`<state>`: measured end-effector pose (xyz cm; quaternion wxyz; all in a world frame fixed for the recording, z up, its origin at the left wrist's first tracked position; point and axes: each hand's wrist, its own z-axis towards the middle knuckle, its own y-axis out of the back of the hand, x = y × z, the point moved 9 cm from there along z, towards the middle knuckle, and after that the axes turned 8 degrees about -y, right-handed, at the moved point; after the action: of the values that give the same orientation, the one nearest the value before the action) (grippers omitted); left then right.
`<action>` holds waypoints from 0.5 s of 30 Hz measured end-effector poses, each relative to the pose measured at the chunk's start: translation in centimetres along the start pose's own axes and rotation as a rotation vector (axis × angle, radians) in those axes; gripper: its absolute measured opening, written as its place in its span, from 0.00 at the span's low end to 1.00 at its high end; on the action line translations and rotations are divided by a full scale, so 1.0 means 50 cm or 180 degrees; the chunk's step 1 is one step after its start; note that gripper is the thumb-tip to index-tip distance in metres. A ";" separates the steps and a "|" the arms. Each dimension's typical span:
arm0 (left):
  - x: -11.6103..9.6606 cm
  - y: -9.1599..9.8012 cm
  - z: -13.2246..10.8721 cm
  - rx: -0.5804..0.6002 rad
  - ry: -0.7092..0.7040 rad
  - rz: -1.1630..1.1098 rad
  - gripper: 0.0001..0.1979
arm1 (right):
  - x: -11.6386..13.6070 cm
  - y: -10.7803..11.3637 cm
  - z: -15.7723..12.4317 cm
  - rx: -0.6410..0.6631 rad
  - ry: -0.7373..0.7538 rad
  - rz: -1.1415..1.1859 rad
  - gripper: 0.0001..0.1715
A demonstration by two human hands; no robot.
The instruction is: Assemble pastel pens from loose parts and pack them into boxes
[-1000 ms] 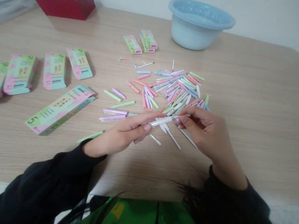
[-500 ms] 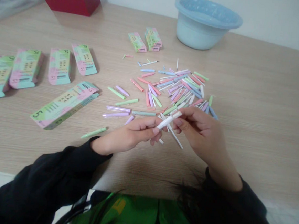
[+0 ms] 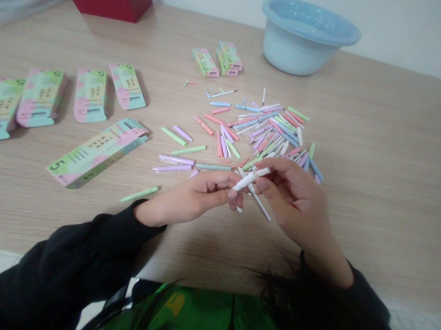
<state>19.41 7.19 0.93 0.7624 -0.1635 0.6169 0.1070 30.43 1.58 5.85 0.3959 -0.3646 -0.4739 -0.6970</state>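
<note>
Between my two hands is a white pen (image 3: 246,181), held at a slant above the table. My left hand (image 3: 197,196) pinches its lower end between thumb and fingers. At the upper end, the fingertips of my right hand (image 3: 294,199) close on a narrower white part of the same pen. Whether that part is a separate piece, I cannot tell. Several white pen parts (image 3: 260,204) lie just below and behind the fingers. Beyond the hands spreads a loose pile of pen parts (image 3: 263,130) in purple, green, red, blue and white.
Light green pens (image 3: 140,194) and purple barrels (image 3: 174,169) lie left of the pile. Flattish pastel boxes (image 3: 97,153) line the left side. Small boxes (image 3: 231,56) stand at the back, near a blue basin (image 3: 298,49) and a red box (image 3: 111,1).
The view has shifted slightly. Both hands stay on the white pen, with only small finger movements at its upper end.
</note>
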 end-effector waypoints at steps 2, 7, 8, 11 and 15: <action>0.002 0.002 -0.001 -0.0017 0.0004 0.0008 0.07 | 0.014 0.006 -0.002 -0.0094 0.0093 -0.0201 0.14; 0.007 0.008 -0.001 -0.0076 0.0015 0.0068 0.05 | 0.044 0.008 -0.001 -0.0205 0.0372 -0.0420 0.15; 0.008 0.008 -0.001 -0.0077 0.0014 0.0096 0.05 | 0.047 0.005 0.000 -0.0179 0.0430 -0.0470 0.15; 0.013 0.008 0.000 -0.0056 0.0019 0.0167 0.06 | 0.047 -0.006 0.003 -0.0083 0.0532 -0.0645 0.14; 0.016 0.011 0.000 -0.0060 0.0016 0.0265 0.06 | 0.042 -0.008 0.003 -0.0031 0.0497 -0.0706 0.15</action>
<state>19.38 7.69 0.08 0.7541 -0.1452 0.6241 0.1440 29.22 1.39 7.59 0.3503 -0.2565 -0.4757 -0.7650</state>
